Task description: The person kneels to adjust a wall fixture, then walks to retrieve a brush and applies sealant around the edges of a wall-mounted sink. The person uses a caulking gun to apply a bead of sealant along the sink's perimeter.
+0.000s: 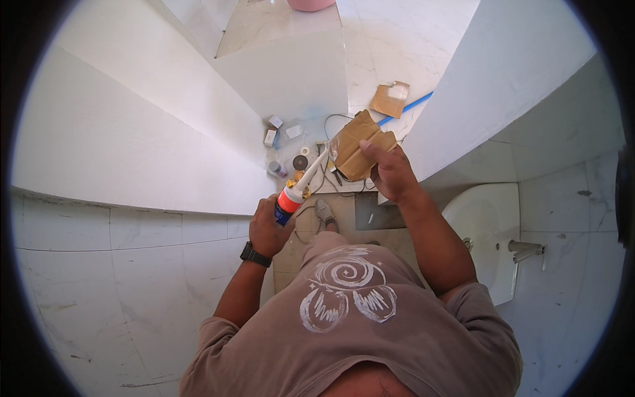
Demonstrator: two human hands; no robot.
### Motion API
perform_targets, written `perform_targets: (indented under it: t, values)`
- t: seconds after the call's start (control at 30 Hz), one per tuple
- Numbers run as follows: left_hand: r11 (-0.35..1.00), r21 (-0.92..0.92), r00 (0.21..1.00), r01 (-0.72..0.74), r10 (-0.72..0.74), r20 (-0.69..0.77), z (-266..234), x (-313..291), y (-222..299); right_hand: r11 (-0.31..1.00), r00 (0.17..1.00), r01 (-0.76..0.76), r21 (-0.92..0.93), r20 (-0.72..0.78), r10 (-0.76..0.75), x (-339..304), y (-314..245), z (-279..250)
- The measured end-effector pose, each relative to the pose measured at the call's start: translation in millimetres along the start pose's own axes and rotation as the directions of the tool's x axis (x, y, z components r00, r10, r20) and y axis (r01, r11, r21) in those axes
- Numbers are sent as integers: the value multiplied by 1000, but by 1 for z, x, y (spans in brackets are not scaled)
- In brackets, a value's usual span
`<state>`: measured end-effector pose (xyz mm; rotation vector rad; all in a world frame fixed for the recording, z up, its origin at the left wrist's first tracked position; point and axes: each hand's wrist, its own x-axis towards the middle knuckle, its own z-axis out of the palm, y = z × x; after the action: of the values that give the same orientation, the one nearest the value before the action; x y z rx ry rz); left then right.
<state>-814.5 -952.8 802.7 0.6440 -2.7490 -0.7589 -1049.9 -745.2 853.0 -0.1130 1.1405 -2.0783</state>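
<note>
My left hand is wrapped round a sealant tube with a red and blue body and a long white nozzle. The tube tilts up and to the right. Yellowish lumps cling around the base of the nozzle. In my right hand is a folded piece of brown cardboard, pinched with the thumb on top. The nozzle tip lies close to the cardboard's left edge, where a whitish smear shows; whether they touch I cannot tell.
A white washbasin with a metal tap is on the right. On the floor ahead lie a dark disc, small boxes, cables, a blue pipe and another cardboard piece. White walls close in on both sides.
</note>
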Motion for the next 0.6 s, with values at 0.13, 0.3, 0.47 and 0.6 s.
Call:
perform_targets:
  t: [0.13,0.3,0.47,0.6]
  values:
    - [1000,-2,999,-22,22,-25,1,0,2,996,999,-53,71,14,52,-3,1,5]
    - [1000,17,999,-22,23,-33,2,0,1,971,994,-106,214,-11,111,-1,9,6]
    - [999,1,996,-45,45,-71,4,0,3,963,1000,-1,268,-13,5,-4,13,2]
    - [999,-8,995,-47,46,-89,6,-1,5,978,995,-54,203,-68,69,-7,16,6]
